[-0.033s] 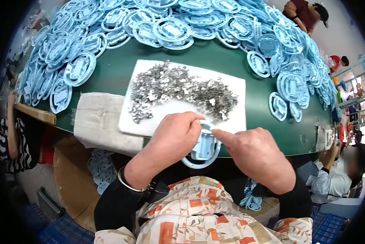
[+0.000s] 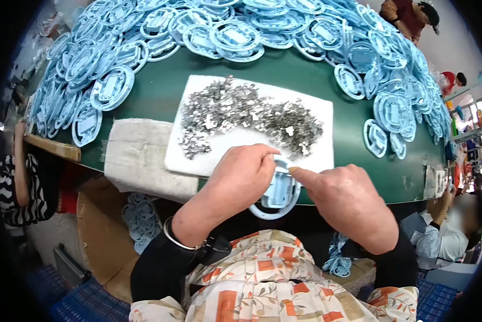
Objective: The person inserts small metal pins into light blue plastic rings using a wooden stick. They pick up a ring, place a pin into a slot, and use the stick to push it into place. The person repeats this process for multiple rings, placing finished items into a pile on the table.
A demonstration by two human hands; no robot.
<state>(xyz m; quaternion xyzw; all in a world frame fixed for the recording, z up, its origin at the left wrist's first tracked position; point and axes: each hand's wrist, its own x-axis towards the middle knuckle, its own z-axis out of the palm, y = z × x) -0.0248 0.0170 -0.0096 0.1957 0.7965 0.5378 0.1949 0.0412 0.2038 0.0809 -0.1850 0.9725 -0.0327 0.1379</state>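
Observation:
A light-blue round plastic part [image 2: 278,190], with a ring-shaped rim and a boxy recessed middle, is held tilted at the table's front edge. My left hand [image 2: 242,174] is closed on its upper left rim, the fingers pinched together at the top. On the other side, a fingertip of my right hand [image 2: 348,198] presses the upper right of the rim, while the remaining fingers are curled under and partly hidden. Whether a small piece lies under that fingertip cannot be made out. Just beyond my hands, small silvery metal pieces [image 2: 235,110] are heaped on a white foam board [image 2: 227,147].
Similar blue parts [image 2: 235,36] are piled along the far side and both ends of the green table [image 2: 149,88]. A wrapped whitish slab [image 2: 144,155] lies left of the board. Below stands a cardboard box [image 2: 101,231] beside more blue parts. Other people sit at both sides.
The whole picture has shifted slightly to the right. Both hands keep the same grip on the blue part, in nearly the same place before the foam board.

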